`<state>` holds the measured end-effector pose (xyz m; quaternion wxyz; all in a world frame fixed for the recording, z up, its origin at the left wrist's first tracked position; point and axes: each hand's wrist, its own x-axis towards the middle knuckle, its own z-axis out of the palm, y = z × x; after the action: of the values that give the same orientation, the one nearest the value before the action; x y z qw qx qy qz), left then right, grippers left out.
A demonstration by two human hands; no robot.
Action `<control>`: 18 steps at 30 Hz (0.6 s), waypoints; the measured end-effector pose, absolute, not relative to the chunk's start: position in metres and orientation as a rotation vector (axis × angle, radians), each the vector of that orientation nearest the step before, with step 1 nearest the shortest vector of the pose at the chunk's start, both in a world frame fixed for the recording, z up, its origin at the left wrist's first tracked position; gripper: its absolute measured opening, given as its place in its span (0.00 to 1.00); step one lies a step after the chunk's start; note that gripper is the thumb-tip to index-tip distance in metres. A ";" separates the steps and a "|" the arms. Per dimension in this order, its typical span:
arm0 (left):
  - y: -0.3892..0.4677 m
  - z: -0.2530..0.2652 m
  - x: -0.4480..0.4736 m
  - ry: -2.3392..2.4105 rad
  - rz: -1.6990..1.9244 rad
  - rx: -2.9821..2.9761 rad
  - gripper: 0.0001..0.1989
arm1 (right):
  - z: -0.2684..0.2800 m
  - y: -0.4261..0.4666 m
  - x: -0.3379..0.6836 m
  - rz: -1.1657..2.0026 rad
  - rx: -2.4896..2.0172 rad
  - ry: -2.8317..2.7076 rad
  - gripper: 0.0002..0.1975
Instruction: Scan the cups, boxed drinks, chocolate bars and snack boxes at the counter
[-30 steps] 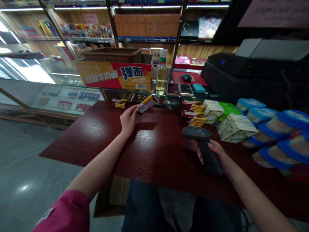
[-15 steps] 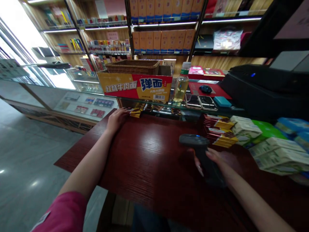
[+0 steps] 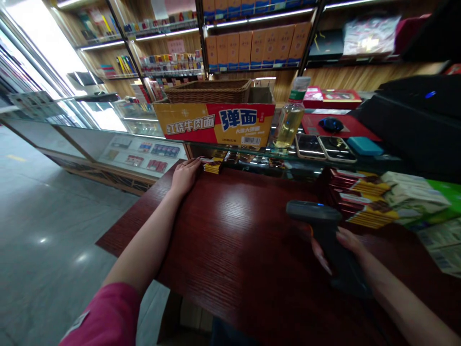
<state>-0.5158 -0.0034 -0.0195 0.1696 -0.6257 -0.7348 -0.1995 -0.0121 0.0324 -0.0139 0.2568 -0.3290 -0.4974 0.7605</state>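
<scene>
My right hand (image 3: 347, 245) is closed around the handle of a black barcode scanner (image 3: 319, 214). The scanner is held above the dark red-brown wooden counter (image 3: 223, 250), its head pointing left and a small blue light showing on top. At the counter's far left edge, my left hand (image 3: 185, 177) is closed on the left end of a small stack of yellow-and-brown snack packets (image 3: 213, 166); its fingertips are partly hidden. To the right of the scanner lie larger piles of similar red-and-yellow snack packets (image 3: 367, 199).
A noodle carton (image 3: 216, 126) with a wicker basket (image 3: 209, 90) stands behind the counter on glass. Beside it are a bottle (image 3: 290, 120), two phones (image 3: 310, 145), a teal case (image 3: 364, 145) and a mouse (image 3: 331, 125). Pale green cartons (image 3: 414, 197) sit at right.
The view has turned slightly left, so most things appear further right. Both hands keep their holds on the scanner and the packets.
</scene>
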 end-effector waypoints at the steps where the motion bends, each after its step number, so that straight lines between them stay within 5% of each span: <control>1: -0.003 -0.019 -0.516 -2.098 -0.563 -1.785 0.27 | -0.014 0.033 -0.011 2.066 -0.902 -1.352 0.28; 12: -0.013 -0.014 -0.500 -1.914 -0.738 -1.867 0.28 | -0.006 0.021 -0.009 1.991 -0.796 -1.342 0.30; 18: -0.003 -0.021 -0.385 -1.568 -0.920 -2.245 0.27 | 0.002 0.021 0.047 1.771 -0.797 -1.289 0.28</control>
<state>-0.3848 -0.0032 -0.0208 0.1263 -0.7709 -0.5384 -0.3160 0.0467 0.0208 0.0020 0.3944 -0.3144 -0.5080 0.6983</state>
